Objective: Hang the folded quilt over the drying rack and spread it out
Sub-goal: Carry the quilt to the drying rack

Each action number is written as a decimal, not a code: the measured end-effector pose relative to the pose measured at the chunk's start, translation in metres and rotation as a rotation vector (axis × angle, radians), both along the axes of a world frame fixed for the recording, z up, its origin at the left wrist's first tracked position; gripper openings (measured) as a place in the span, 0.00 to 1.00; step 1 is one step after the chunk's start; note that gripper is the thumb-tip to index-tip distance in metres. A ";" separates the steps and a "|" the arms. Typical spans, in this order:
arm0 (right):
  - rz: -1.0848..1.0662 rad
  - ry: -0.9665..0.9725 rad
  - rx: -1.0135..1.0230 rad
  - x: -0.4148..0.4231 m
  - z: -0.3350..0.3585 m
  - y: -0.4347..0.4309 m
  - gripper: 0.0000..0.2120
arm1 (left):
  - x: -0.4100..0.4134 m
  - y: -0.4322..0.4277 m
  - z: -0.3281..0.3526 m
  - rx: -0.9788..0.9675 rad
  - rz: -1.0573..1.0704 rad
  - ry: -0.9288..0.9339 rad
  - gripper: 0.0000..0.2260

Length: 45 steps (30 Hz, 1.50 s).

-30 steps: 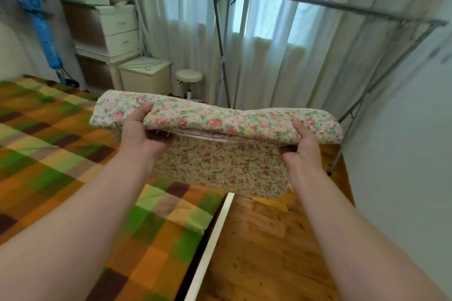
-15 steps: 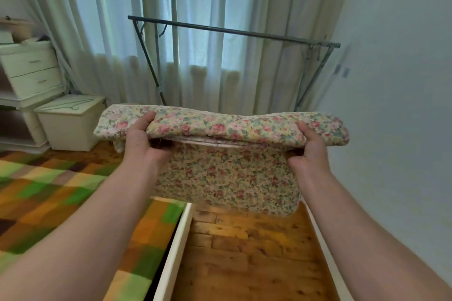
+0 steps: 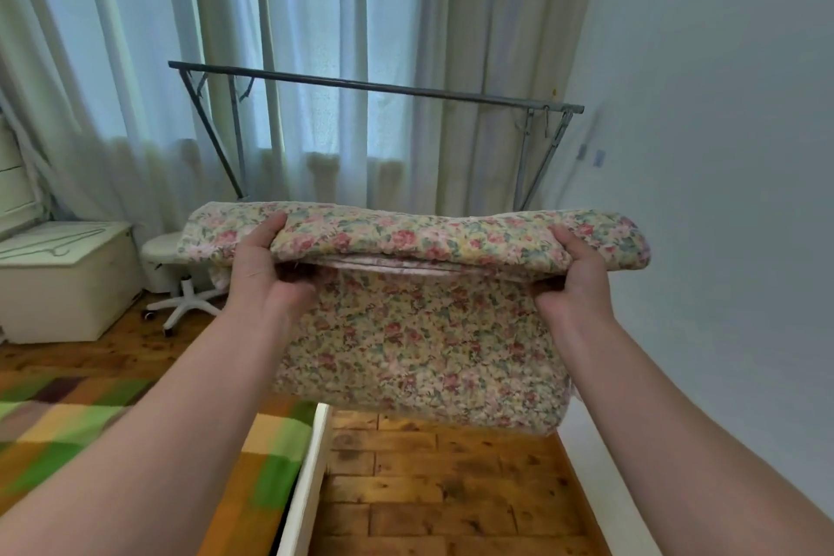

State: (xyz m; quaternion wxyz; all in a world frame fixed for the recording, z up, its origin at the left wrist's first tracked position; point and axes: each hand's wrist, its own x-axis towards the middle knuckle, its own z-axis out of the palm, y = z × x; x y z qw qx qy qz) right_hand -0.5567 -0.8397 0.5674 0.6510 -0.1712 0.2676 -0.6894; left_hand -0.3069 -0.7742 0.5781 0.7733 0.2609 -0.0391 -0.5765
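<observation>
Left hand (image 3: 261, 266) and right hand (image 3: 573, 271) are gripping the quilt (image 3: 419, 330) by its ends, thumbs on top. Lifting it level over the drying rack (image 3: 374, 86) is looking wisest.

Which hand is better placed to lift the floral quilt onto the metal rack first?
Left, probably. The left hand lines up within the bar of the grey metal drying rack; the right hand sits near its end, where the folded floral quilt overhangs.

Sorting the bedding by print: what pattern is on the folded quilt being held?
A small floral print, pink and red flowers with green leaves on cream; the quilt shows best in the head view.
</observation>
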 end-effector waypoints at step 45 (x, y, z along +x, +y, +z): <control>0.059 -0.048 -0.020 0.056 0.034 -0.450 0.20 | 0.066 -0.440 0.040 0.039 0.013 -0.118 0.06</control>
